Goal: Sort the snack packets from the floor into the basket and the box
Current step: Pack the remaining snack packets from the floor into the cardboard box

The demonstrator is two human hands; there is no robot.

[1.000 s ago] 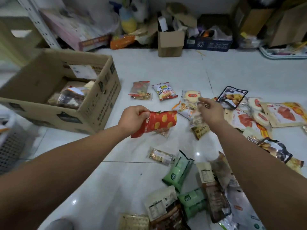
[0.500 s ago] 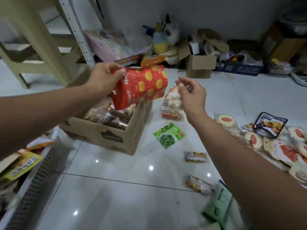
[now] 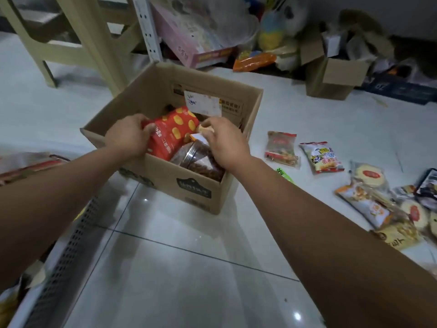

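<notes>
Gripping 2 pkts in 1 box [image 3: 163, 172]: red pkt [image 3: 172, 133], small pkt [image 3: 206, 129].

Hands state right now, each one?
Left hand: grips the red spotted packet, partly in the box.
Right hand: pinches a small pale packet over the box.

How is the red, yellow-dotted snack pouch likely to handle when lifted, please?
Probably light: the left hand grips the red, yellow-dotted snack pouch by one edge. Likely soft and puffy; its film bulges. It may slip against the clear jar beside it.
</notes>
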